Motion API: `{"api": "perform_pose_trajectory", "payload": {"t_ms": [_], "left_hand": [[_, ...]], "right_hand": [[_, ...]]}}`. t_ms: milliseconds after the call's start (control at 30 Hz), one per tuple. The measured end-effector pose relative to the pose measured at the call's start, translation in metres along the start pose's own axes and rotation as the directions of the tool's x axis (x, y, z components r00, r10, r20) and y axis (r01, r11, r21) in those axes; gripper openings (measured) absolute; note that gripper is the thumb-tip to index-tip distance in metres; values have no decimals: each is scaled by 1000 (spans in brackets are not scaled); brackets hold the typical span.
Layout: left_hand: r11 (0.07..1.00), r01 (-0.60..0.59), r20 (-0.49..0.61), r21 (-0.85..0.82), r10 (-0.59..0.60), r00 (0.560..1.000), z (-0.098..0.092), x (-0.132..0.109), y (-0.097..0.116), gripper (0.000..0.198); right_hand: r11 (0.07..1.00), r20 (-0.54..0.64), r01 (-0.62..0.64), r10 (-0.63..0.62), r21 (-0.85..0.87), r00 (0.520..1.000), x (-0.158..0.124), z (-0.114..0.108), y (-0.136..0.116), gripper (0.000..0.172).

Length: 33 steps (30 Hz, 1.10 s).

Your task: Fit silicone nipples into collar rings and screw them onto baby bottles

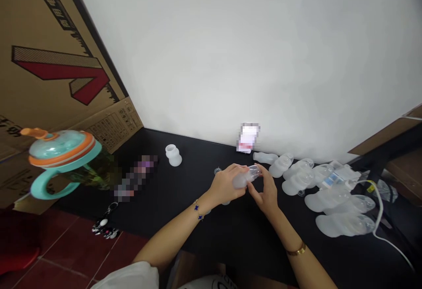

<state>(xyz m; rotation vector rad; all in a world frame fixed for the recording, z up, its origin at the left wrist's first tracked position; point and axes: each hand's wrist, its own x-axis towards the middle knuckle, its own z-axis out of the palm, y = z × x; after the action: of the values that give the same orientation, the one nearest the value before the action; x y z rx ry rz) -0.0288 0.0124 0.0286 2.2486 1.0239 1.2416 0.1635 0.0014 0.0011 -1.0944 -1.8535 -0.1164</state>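
In the middle of the view, both my hands hold a frosted white bottle [240, 181] with a clear cap, tilted so the cap points to the right. It looks like a baby feeding bottle. The fingers of my left hand [226, 182] wrap round the frosted body. My right hand [267, 191] has its fingertips closed on the clear cap [253, 173]. Small clear pieces [217, 171] lie on the table behind my left hand, partly covered by it. Farther left, an open-mouthed white bottle body [173, 155] stands alone, with no cap on it.
Several capped frosted bottles [329, 199] lie on the black table [198, 148] to the right, beside a white cable [380, 210]. A lit phone [248, 137] leans on the wall. On the left are a teal-handled jug [66, 157], a blurred phone-like item [136, 179] and a large cardboard box [42, 73].
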Motion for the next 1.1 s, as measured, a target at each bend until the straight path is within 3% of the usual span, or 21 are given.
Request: {"api": "perform_pose_trajectory", "payload": {"t_ms": [233, 633, 900, 1100], "left_hand": [[954, -142, 71, 263, 127, 989, 2, -5, 1, 53], [965, -94, 89, 246, 74, 993, 4, -4, -2, 48], [962, -77, 111, 262, 49, 993, 1, -2, -1, 46], [943, -148, 109, 298, 120, 987, 2, -2, -5, 51]], "right_hand": [[995, 26, -76, 78, -58, 997, -2, 2, 0, 57], [985, 2, 3, -2, -175, 1000, 0, 5, 3, 53], [987, 25, -48, 52, -151, 998, -1, 5, 4, 56], [975, 13, -215, 216, -50, 976, 1, 5, 3, 58]]}}
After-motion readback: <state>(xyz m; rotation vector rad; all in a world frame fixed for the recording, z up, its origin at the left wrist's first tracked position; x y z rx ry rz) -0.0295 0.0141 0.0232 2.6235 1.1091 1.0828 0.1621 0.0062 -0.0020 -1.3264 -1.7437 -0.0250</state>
